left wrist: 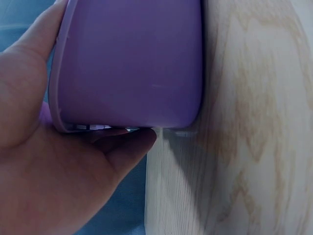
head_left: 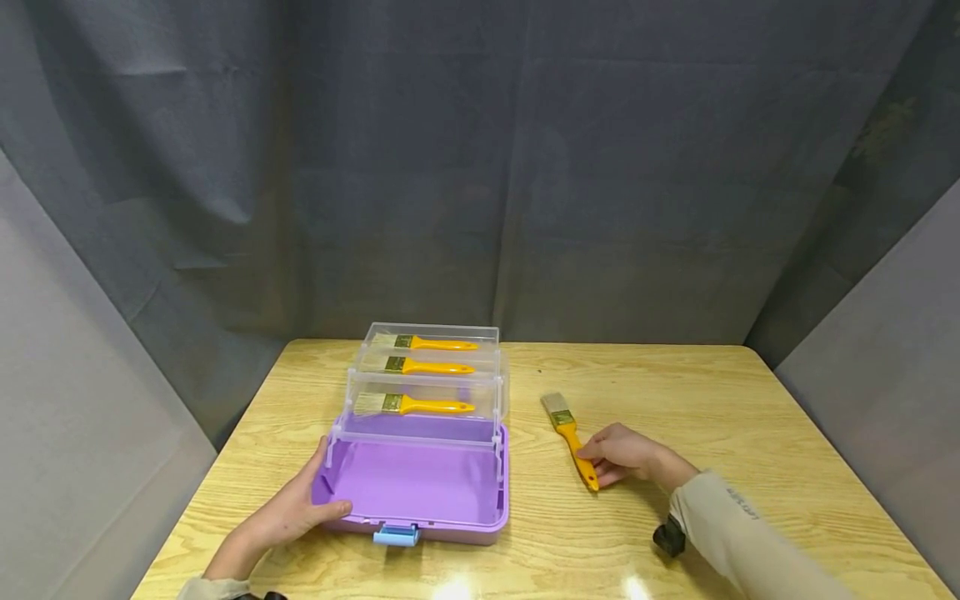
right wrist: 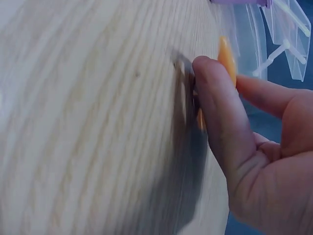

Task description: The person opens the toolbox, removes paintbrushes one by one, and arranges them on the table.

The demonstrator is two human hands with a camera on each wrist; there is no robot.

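On the table stands a purple storage box (head_left: 420, 482) with its clear trays (head_left: 420, 383) fanned up at the back. Each of three clear tiers holds a paintbrush with a yellow handle, the nearest brush (head_left: 437, 406) lying bristles left. My left hand (head_left: 288, 508) grips the box at its left front corner, thumb over the front rim and fingers along the side. To the right of the box, my right hand (head_left: 624, 454) pinches another paintbrush (head_left: 568, 433) by its yellow handle, between thumb and fingers, bristles pointing away from me. In the right wrist view only part of that handle (right wrist: 226, 58) shows.
A light blue latch (head_left: 396, 535) hangs at the front of the box. Wooden tabletop (head_left: 720, 392) extends to the right and behind the right hand. A dark grey curtain (head_left: 637, 183) closes off the back, and pale panels (head_left: 892, 333) flank the table.
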